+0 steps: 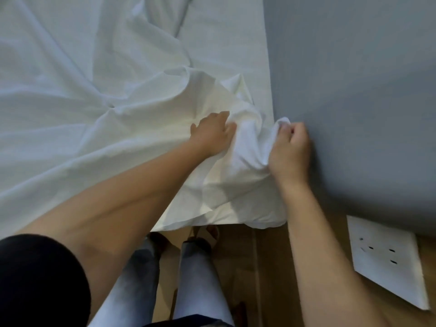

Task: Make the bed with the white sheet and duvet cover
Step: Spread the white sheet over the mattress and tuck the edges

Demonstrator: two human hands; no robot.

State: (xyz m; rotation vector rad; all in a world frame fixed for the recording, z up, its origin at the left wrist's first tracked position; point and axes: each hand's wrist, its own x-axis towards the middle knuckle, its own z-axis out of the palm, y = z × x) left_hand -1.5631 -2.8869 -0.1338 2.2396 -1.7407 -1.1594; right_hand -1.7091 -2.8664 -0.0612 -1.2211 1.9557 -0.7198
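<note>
Head view: white sheet (99, 95) likely light, limp; left hand (212, 135) grips bunched fabric, right hand (291, 151) pinches corner edge, sensible hold.

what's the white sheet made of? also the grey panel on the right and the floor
White sheet: thin woven fabric, likely cotton or a blend, matte; it creases softly and bunches where the left hand and right hand grip it. Grey panel: smooth, matte, featureless; painted wall or board, cannot tell which. Floor: wood or wood-look laminate, brown with a plank seam.
</note>
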